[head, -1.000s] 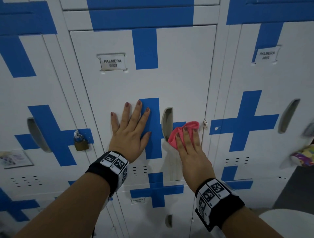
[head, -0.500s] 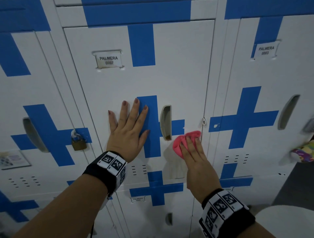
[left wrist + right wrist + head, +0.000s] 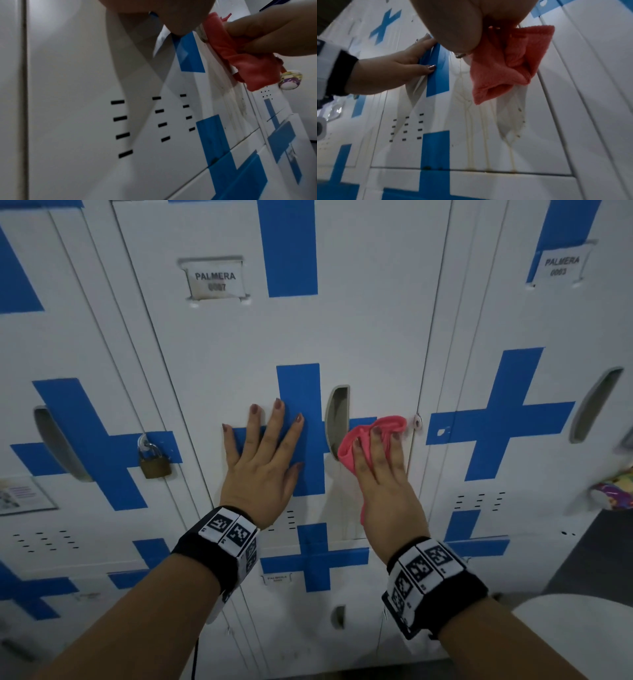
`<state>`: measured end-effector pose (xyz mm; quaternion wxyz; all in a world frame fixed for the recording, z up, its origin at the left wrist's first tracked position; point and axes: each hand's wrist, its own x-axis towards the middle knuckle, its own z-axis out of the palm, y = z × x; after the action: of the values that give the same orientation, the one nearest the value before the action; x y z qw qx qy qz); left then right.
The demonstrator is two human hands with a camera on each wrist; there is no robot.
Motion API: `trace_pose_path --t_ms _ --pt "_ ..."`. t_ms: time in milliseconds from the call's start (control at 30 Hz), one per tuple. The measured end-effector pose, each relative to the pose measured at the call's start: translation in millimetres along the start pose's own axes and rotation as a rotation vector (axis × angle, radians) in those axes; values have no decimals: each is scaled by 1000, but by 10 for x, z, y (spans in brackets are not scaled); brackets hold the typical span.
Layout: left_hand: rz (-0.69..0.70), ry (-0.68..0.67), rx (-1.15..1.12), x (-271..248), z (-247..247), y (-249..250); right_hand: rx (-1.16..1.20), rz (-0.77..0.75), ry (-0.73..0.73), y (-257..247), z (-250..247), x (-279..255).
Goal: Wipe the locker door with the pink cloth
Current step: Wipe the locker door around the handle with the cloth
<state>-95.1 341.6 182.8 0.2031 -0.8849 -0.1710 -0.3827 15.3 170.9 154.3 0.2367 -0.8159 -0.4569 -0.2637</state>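
Note:
The white locker door (image 3: pixel 359 337) with a blue cross and the label PALMERA 0007 fills the middle of the head view. My right hand (image 3: pixel 383 484) presses the crumpled pink cloth (image 3: pixel 387 428) flat against the door with straight fingers, just right of the handle recess (image 3: pixel 337 419) and near the door's right edge. In the right wrist view a fold of the cloth (image 3: pixel 505 67) hangs below my palm (image 3: pixel 453 20). My left hand (image 3: pixel 263 453) lies flat with spread fingers on the blue cross, left of the handle. The left wrist view shows the cloth (image 3: pixel 240 56) squeezed between the right hand (image 3: pixel 267 31) and the door.
Yellowish drip streaks (image 3: pixel 471 128) run down the door below the cloth, beside vent slots (image 3: pixel 120 119). A brass padlock (image 3: pixel 154 460) hangs on the locker to the left. A colourful object (image 3: pixel 613 494) sticks out at the far right, above a white rounded surface (image 3: pixel 575 628).
My right hand slid the cloth down below the handle, then back up and right to the door's edge. The left hand stayed flat in place. The view has shifted.

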Motion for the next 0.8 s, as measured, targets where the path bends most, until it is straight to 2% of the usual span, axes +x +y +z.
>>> trace_pose_path --t_ms 200,300,400,500,667,800 --pt "2 -20 -28 -20 39 -9 -159 -136 -46 191 39 -187" --pt "3 -28 -28 -20 46 -13 -222 -160 -142 249 91 -311" --pt "7 -36 -28 -13 47 -24 -180 -94 -214 238 107 -411" --pt "2 -44 -29 -17 56 -22 30 54 -235 157 110 -437" --pt "5 -39 -24 -10 61 -23 211 247 -120 -97 11 -227" --pt "6 -31 -30 -11 69 -21 169 249 -123 -274 126 -145"
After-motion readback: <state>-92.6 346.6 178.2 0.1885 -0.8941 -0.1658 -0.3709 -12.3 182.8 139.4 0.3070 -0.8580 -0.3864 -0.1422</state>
